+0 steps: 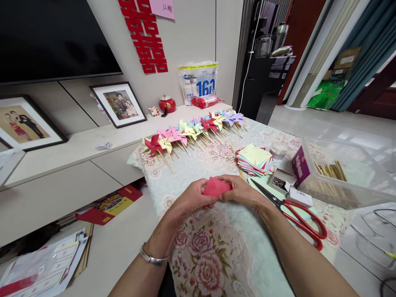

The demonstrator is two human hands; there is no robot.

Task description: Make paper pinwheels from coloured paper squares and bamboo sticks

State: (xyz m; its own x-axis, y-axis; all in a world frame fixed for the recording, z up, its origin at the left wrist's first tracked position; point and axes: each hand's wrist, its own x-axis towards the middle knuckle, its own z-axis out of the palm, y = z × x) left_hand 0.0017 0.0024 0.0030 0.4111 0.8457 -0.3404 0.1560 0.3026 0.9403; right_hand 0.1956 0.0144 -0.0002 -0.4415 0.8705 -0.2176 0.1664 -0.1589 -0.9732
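Both my hands pinch a folded red paper square [215, 187] just above the floral tablecloth [216, 247]. My left hand [192, 201] grips its left edge, fingers curled; a silver bracelet sits on that wrist. My right hand [243, 192] holds the right edge, fingers closed on it. Beyond them lies a row of finished paper pinwheels [192, 134] on wooden sticks, in red, pink, yellow, green and purple. A stack of coloured paper squares [255, 160] sits to the right of my hands.
Red-handled scissors [293, 214] lie right of my right hand. A small open box of pins [280, 182], a round clear tub [279, 148] and a clear plastic bin with wooden sticks [337, 173] stand further right. Framed photos [119, 104] lean on the shelf at left.
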